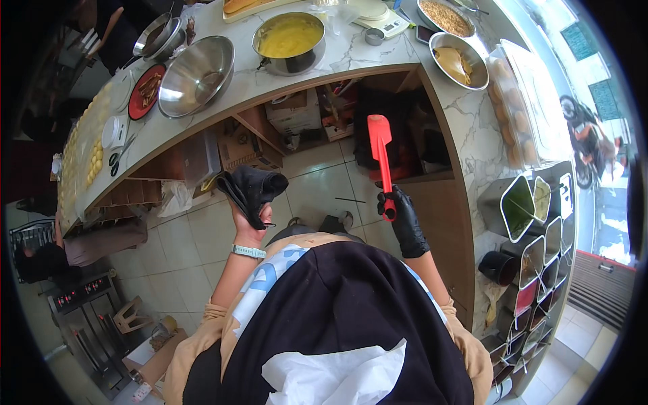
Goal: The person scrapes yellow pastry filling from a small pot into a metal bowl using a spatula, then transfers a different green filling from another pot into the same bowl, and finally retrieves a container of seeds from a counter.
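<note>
My left hand, bare with a pale teal wristband, grips a crumpled black item, perhaps cloth or gloves, held low in front of the counter's open shelves. My right hand, in a black glove, is closed on the handle of a red spatula, its blade pointing up toward the counter. Beyond them on the marble counter stand a pot of yellow batter, an empty steel bowl and a steel bowl with a tan mass.
A plastic box of round buns and steel containers line the right side. Dough balls, scissors and a red plate lie left. Another person is at upper left; a motorbike shows outside.
</note>
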### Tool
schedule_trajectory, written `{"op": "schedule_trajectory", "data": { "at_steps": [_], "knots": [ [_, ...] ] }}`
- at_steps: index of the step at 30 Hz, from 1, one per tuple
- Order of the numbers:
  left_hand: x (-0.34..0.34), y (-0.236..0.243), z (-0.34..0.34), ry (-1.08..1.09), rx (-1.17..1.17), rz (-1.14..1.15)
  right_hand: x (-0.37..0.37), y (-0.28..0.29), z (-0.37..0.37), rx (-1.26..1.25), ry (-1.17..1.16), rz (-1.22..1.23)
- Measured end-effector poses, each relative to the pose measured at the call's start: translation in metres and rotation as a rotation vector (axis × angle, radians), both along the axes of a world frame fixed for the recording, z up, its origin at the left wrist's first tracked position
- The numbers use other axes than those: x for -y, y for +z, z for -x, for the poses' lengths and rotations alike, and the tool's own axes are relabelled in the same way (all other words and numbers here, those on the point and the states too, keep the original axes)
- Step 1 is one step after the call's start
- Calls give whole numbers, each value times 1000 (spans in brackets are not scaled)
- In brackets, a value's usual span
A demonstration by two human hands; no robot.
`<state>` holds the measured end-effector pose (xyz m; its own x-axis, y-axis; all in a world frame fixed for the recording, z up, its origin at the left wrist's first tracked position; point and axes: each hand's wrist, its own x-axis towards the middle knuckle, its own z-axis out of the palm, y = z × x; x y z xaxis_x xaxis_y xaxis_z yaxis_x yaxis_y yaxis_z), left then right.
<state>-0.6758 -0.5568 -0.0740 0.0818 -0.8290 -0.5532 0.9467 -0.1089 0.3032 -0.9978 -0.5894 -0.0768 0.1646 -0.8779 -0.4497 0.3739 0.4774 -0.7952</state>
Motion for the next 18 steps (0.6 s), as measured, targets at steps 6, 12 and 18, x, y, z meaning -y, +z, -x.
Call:
{"op": "schedule_trajectory", "data": {
  "at_steps": [6, 12, 18],
  "knots": [
    [-11, 19, 2, -132, 90, -9, -36, 3, -31, -90, 87, -103],
    [-38, 27, -23, -316, 232, 14, -73, 10, -68, -59, -3, -30],
    [-61, 3, -71, -587, 274, -54, -126, -11, -101, 3, -146, -71]
  ]
}}
